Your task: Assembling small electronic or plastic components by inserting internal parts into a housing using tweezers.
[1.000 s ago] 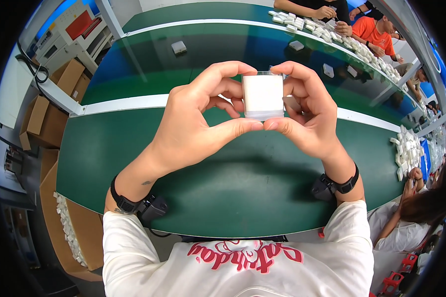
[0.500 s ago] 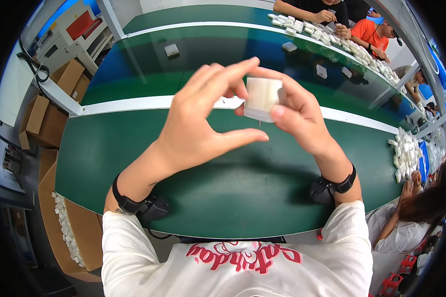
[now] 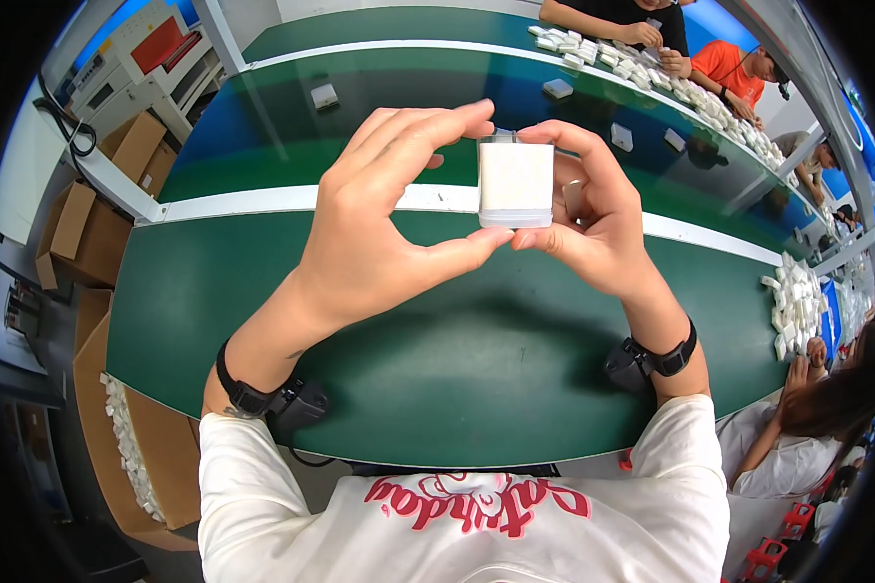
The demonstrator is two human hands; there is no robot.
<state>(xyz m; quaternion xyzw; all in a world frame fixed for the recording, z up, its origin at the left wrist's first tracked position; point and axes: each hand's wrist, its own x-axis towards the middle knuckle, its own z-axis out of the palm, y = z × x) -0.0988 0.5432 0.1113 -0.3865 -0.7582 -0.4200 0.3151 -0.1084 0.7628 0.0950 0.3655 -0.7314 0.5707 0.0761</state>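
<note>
The right hand pinches a clear-edged white box above the green counter, probably to leave its face unobstructed; the left hand curves wide (thumb at its base).

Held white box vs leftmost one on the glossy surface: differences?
The held box is up between the left hand and right hand; the loose box rests on the glossy surface.
The held box looks larger in view, the loose box smaller.
The held box faces the camera nearly square-on; the loose box sits askew.
Both are whitish and boxy.
</note>
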